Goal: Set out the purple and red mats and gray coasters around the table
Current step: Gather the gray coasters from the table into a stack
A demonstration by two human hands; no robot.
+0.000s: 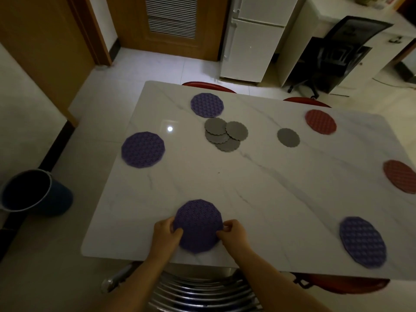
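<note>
A purple mat (198, 224) lies near the front edge of the white marble table (270, 188). My left hand (165, 233) pinches its left rim and my right hand (234, 233) pinches its right rim. Three more purple mats lie on the table: one at the left (143, 152), one at the far side (207, 105), one at the front right (362, 242). Two red mats sit at the right, one far (320, 121) and one at the edge (400, 176). Several gray coasters (225, 134) overlap in a pile at the middle, and a single gray coaster (288, 137) lies apart.
Red chairs are tucked in at the far side (209, 86) and front right (342, 284). A metal stool (202, 289) stands below me. A blue bucket (33, 192) stands on the floor at the left. A fridge (254, 37) and black office chair (337, 55) stand beyond.
</note>
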